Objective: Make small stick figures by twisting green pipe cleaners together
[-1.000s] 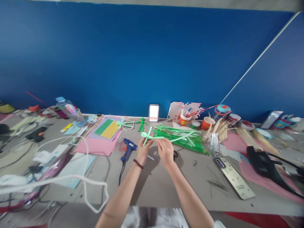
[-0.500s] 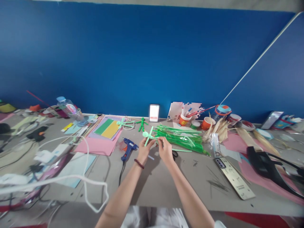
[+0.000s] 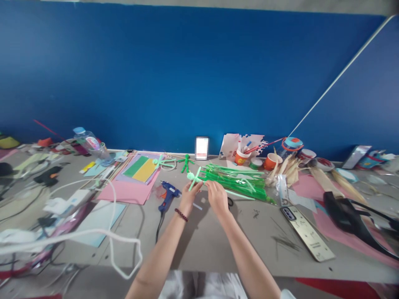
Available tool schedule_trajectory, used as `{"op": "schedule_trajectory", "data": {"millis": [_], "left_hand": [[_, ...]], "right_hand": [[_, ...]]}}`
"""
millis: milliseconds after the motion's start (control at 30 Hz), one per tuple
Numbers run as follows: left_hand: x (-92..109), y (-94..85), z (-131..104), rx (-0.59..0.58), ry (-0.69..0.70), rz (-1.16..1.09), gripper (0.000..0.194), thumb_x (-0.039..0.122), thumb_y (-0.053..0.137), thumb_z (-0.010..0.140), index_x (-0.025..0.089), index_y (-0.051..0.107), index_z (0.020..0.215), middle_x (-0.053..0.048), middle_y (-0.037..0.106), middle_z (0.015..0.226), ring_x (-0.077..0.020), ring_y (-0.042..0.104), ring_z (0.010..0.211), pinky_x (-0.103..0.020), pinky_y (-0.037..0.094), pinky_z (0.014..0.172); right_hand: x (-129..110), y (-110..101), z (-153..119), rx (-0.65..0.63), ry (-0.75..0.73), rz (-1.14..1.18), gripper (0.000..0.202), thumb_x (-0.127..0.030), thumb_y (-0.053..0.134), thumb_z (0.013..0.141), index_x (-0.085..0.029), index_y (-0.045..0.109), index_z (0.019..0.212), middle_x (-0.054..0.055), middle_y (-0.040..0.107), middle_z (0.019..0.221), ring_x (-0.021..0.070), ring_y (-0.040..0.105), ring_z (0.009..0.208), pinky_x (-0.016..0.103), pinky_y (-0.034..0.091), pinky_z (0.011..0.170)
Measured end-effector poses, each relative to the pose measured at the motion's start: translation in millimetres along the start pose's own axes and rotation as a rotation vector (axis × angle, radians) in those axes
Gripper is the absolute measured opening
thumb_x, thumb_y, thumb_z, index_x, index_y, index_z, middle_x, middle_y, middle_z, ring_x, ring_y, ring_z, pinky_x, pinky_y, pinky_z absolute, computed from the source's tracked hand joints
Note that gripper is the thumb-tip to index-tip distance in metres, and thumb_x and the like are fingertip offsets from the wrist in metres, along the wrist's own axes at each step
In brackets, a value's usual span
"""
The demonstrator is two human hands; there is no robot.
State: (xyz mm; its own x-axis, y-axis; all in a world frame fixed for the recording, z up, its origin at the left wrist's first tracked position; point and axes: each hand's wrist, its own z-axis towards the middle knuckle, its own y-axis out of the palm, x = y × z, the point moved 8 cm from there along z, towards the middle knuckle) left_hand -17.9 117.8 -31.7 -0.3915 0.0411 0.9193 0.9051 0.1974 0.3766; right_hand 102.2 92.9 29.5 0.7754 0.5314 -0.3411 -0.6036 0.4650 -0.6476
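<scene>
The left hand (image 3: 188, 198) was pinched on the pale green pipe-cleaner figure (image 3: 195, 179) above the counter (image 3: 215, 249); the right hand (image 3: 218, 197), fingertips drawn together, gripped its lower end. A pale strand (image 3: 240, 194), stretched across the bagged green pipe cleaners (image 3: 233, 176) a second earlier, now ran lower, along their near edge. The blue glue gun (image 3: 170, 192) lay left.

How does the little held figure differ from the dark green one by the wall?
The held figure is pale mint; the dark green figure is deeper-toned. The held figure is gripped in fingers; the dark green figure rests on the table near the blue wall. Both have a rounded head and outstretched arms.
</scene>
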Motion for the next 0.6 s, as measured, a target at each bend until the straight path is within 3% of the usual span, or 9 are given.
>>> {"op": "schedule_trajectory", "data": {"millis": [233, 400, 600], "left_hand": [[9.5, 3.0, -3.3, 0.013, 0.084, 0.067, 0.023, 0.034, 0.076, 0.059, 0.015, 0.065, 0.065, -0.001, 0.061, 0.059, -0.012, 0.055, 0.058, -0.025, 0.043, 0.061], [9.4, 4.1, -4.7, 0.034, 0.089, -0.001, 0.021, 0.029, 0.077, 0.056, 0.015, 0.065, 0.065, 0.0, 0.062, 0.062, -0.0121, 0.056, 0.06, -0.025, 0.043, 0.064], [2.7, 5.4, -5.7, 0.025, 0.058, -0.074, 0.021, 0.03, 0.077, 0.058, 0.014, 0.065, 0.067, -0.001, 0.063, 0.064, -0.0128, 0.057, 0.064, -0.025, 0.043, 0.066]], "right_hand": [[5.5, 4.2, -1.0, -0.026, 0.075, 0.047, 0.029, -0.026, 0.032, 0.096, -0.017, 0.059, 0.091, 0.006, 0.064, 0.077, 0.0178, 0.058, 0.069, 0.027, 0.04, 0.065], [15.7, 10.3, -5.6, -0.017, 0.284, 0.271, 0.025, -0.03, 0.037, 0.092, -0.017, 0.058, 0.091, 0.007, 0.065, 0.082, 0.0185, 0.061, 0.073, 0.026, 0.043, 0.065], [29.9, 20.4, -13.7, 0.019, 0.622, 0.686, 0.025, -0.039, 0.05, 0.083, -0.017, 0.061, 0.081, 0.001, 0.06, 0.062, 0.0137, 0.054, 0.051, 0.024, 0.041, 0.052]]}}
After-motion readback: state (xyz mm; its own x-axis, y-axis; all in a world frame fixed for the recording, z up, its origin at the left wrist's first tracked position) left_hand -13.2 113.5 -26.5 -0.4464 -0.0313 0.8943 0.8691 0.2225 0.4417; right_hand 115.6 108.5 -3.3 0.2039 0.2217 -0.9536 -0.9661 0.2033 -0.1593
